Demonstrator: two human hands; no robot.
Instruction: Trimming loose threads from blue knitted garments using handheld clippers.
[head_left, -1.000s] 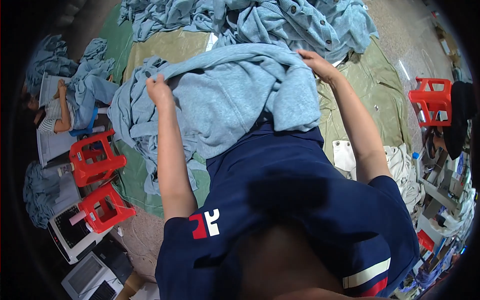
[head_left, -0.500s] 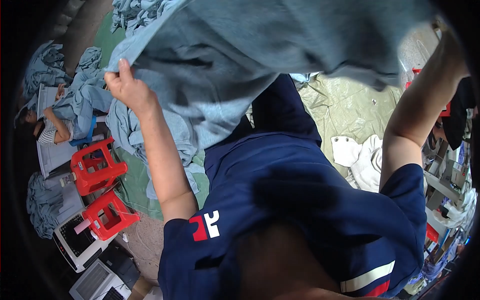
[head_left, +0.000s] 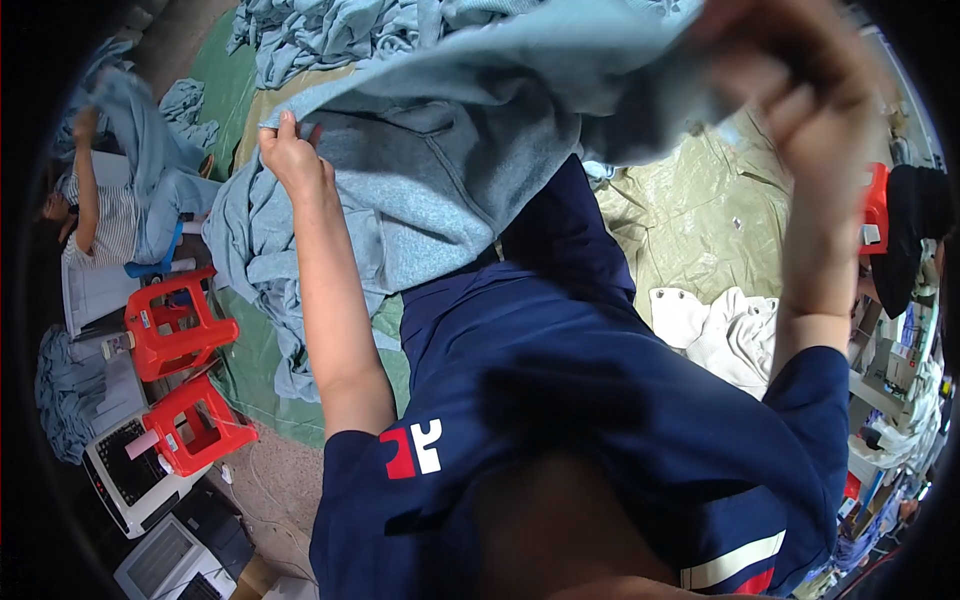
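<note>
Holding a blue-grey garment (head_left: 440,190) aloft, spread but unfolded: left hand (head_left: 290,155) pinches one edge, blurred right hand (head_left: 800,70) grips another, fingers indistinct; heap (head_left: 330,35) behind awaits.

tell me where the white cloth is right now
In the head view the white cloth lies crumpled on the olive tarp at the person's right, just under the raised right hand that holds up the blue towel.
</note>
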